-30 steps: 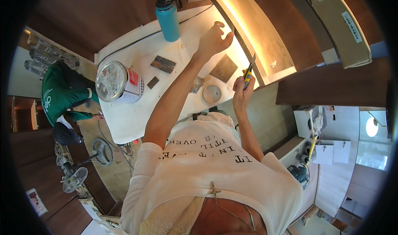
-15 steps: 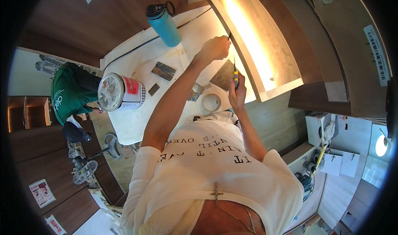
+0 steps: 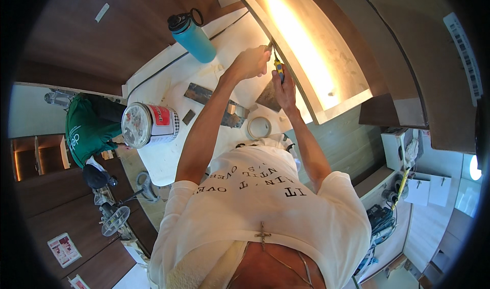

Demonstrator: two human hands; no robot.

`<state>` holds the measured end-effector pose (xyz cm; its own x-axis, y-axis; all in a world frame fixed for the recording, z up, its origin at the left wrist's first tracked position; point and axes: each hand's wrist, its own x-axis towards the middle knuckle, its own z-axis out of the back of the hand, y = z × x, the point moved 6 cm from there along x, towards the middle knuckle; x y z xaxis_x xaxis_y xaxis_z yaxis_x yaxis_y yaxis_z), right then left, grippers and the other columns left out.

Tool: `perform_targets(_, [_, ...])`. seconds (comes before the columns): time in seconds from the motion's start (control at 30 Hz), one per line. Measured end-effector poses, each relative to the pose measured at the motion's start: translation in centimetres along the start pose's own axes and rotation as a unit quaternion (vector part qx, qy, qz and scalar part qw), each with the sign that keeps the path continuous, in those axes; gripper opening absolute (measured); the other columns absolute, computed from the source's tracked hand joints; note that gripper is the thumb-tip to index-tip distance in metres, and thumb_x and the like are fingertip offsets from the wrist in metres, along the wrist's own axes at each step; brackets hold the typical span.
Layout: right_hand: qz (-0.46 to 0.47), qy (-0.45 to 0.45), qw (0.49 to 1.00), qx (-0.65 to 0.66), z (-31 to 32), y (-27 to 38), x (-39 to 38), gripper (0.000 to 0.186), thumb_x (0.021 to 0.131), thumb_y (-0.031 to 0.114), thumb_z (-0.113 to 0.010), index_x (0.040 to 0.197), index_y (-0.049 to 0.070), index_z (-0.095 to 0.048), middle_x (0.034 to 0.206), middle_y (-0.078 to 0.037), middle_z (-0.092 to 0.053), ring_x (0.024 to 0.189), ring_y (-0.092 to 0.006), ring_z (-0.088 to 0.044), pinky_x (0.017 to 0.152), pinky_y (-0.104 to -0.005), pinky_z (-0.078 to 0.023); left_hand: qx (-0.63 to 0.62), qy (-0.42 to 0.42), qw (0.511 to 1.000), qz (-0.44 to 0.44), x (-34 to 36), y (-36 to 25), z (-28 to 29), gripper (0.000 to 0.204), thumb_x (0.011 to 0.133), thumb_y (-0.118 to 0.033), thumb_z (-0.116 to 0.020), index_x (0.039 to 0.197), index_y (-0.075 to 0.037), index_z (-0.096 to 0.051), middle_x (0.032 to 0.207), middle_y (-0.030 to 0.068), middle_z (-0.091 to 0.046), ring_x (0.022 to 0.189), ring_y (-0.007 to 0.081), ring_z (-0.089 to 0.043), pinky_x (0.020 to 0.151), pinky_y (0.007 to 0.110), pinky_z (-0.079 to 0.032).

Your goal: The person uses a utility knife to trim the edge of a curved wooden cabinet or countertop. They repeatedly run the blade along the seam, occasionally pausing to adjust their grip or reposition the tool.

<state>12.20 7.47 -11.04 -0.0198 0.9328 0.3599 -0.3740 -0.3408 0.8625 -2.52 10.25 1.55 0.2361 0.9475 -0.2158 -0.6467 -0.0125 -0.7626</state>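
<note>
Pinched between the fingers of my left hand (image 3: 251,63) is a small, thin dark piece that I cannot make out, held against the front edge of a lit wooden panel (image 3: 326,67). My right hand (image 3: 286,91) is closed around a yellow and blue utility knife (image 3: 279,69). The knife's thin blade points up along that same edge, close to my left fingertips. Below my hands, a brown sample piece (image 3: 268,97) lies on the white work surface (image 3: 158,159), partly hidden by my right hand.
Left of my left forearm stand a paint can (image 3: 163,121) and a turquoise bottle (image 3: 198,45). A tape roll (image 3: 259,128), a dark strip (image 3: 204,93) and a small dark block (image 3: 189,117) lie nearby. A person in green (image 3: 92,126) bends over at the far left, near a fan (image 3: 116,220).
My right hand has moved up with the knife, bringing the blade beside my left fingertips at the panel edge. My left hand keeps its pinch there. The whole view has shifted slightly.
</note>
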Motion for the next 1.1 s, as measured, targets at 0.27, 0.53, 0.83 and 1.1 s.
perform_targets(0.27, [-0.086,0.013,0.979,0.186,-2.1,-3.2,0.3,0.031,0.106,0.031,-0.050,0.118,0.002,-0.053,0.071,-0.001,-0.046,0.060,-0.0098,-0.044,0.053,-0.0290,-0.039,-0.024,-0.013,0.999,-0.021,-0.5,-0.6,0.2,0.044,0.099,-0.035,-0.044,0.080,0.003,-0.058,0.067,0.0158,-0.066,0.063,0.0274,-0.066,0.067,0.039,-0.053])
perform_targets(0.53, [0.082,-0.042,0.995,0.038,-0.8,-0.6,0.9,0.031,0.107,0.029,-0.049,0.118,0.000,-0.052,0.075,-0.008,-0.050,0.064,-0.0181,-0.048,0.059,-0.0360,-0.042,-0.010,-0.005,1.000,-0.030,0.0,0.4,-0.4,0.044,0.100,-0.036,-0.043,0.083,0.002,-0.057,0.068,0.0147,-0.065,0.064,0.0275,-0.066,0.069,0.040,-0.052])
perform_targets(0.83, [-0.127,0.064,0.989,0.042,0.2,-0.5,-2.0,0.027,0.106,0.025,-0.049,0.120,0.002,-0.054,0.074,-0.014,-0.056,0.062,-0.0218,-0.054,0.058,-0.0387,-0.043,-0.002,-0.023,0.999,-0.030,-0.1,0.2,-0.1,0.039,0.103,-0.031,-0.037,0.082,-0.005,-0.058,0.061,0.0059,-0.062,0.057,0.0216,-0.063,0.063,0.037,-0.051])
perform_targets(1.1, [-0.104,0.061,0.993,0.011,1.9,0.9,-3.6,0.036,0.106,0.034,-0.048,0.125,0.004,-0.051,0.065,-0.008,-0.049,0.056,-0.0164,-0.048,0.054,-0.0347,-0.040,0.024,0.025,0.999,-0.021,-0.1,0.9,0.8,0.043,0.098,-0.039,-0.046,0.095,0.001,-0.060,0.068,0.0122,-0.064,0.062,0.0232,-0.064,0.061,0.036,-0.050])
